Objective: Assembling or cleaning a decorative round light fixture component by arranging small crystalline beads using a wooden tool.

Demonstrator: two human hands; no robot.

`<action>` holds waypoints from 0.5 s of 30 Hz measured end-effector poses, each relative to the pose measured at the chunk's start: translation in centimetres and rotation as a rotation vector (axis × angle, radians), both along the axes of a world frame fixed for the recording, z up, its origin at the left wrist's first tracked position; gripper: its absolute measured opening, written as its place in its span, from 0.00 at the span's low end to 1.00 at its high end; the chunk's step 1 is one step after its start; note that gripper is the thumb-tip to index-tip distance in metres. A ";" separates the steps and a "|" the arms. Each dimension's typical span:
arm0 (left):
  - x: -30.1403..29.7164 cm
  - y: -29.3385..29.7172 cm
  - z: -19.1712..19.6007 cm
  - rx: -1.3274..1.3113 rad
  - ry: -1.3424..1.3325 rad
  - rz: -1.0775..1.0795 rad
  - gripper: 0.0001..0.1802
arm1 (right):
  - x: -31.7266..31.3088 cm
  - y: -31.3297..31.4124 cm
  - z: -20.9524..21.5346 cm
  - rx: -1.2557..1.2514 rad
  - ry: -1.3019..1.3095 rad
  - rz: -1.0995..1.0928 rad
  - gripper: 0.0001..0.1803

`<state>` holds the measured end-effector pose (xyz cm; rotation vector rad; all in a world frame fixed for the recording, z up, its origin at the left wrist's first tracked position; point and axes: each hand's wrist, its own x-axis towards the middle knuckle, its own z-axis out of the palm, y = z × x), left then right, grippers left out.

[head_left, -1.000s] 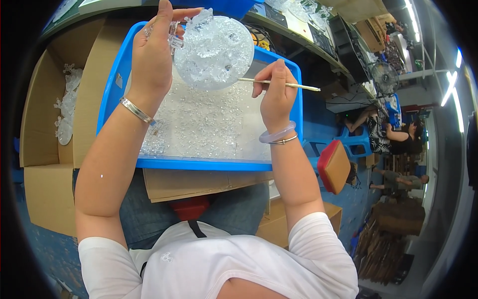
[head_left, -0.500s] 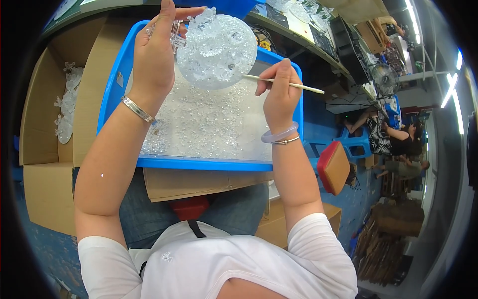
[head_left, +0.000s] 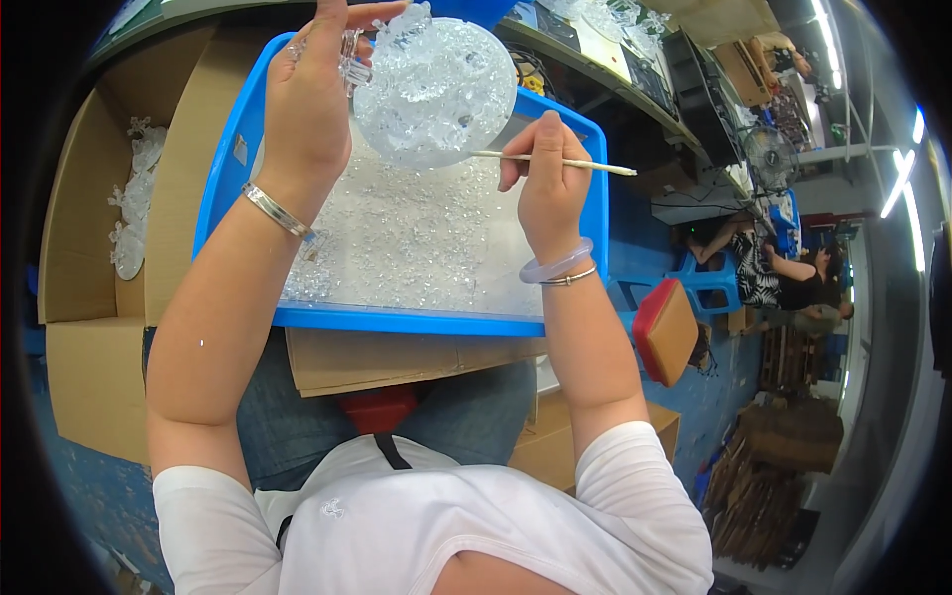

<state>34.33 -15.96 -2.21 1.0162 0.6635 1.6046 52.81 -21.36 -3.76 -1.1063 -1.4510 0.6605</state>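
Fingers of the left hand (head_left: 317,104) grip a clear, plastic-looking disc (head_left: 441,94), apparently steadying it; those of the right hand (head_left: 550,178) pinch a thin pale stick (head_left: 607,169).

Lit overhead by fluorescent tubes (head_left: 897,184). Laid with scuffed blue flooring (head_left: 124,506), furnished with a long workbench (head_left: 605,81), a blue plastic stool (head_left: 712,286) and a tan-topped red stool (head_left: 666,332), set with a caged fan (head_left: 770,155).

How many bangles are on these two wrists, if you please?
3: a silver bangle on the left wrist; a lavender bangle and a thin metal bangle on the right wrist.
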 end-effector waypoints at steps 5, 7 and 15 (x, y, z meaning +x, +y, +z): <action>-0.1 0.0 0.1 -0.018 -0.059 0.013 0.25 | -1.0 -0.2 -0.1 -0.013 -0.004 0.034 0.22; -0.1 0.0 0.1 -0.034 -0.075 0.029 0.25 | -1.5 -0.2 -0.6 -0.004 -0.045 0.049 0.22; 0.1 0.0 0.2 -0.035 -0.041 0.016 0.25 | -0.3 -0.1 -0.1 0.041 -0.009 -0.074 0.22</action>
